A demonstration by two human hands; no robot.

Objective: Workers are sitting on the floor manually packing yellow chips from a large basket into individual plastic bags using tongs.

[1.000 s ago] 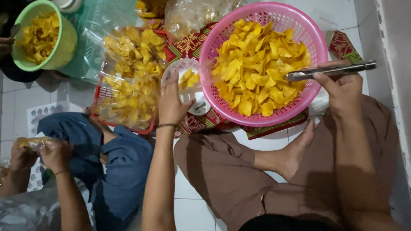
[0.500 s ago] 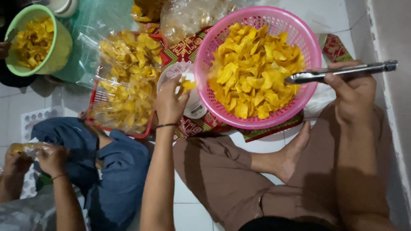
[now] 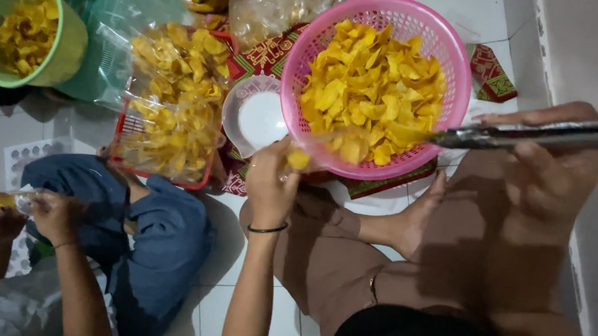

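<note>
- White tiled floor [image 3: 373, 210] carries everything.
- Red patterned mat [image 3: 268, 52] lies on the tiles, under the middle things.
- Pink basket [image 3: 453, 73] of yellow chips sits on the mat.
- White round lid [image 3: 257, 116] on the mat, just beside the pink basket.
- Red tray [image 3: 165, 177] heaped with bagged chips, left of the lid.
- Green bowl [image 3: 65, 50] of chips at top left, beside a green plastic sheet [image 3: 124, 5].
- Clear bag [image 3: 279, 5] of chips at top, touching the basket rim.
- White perforated tray [image 3: 23, 156] flat on the tiles at left.
- Two people sit on the floor, legs folded.
</note>
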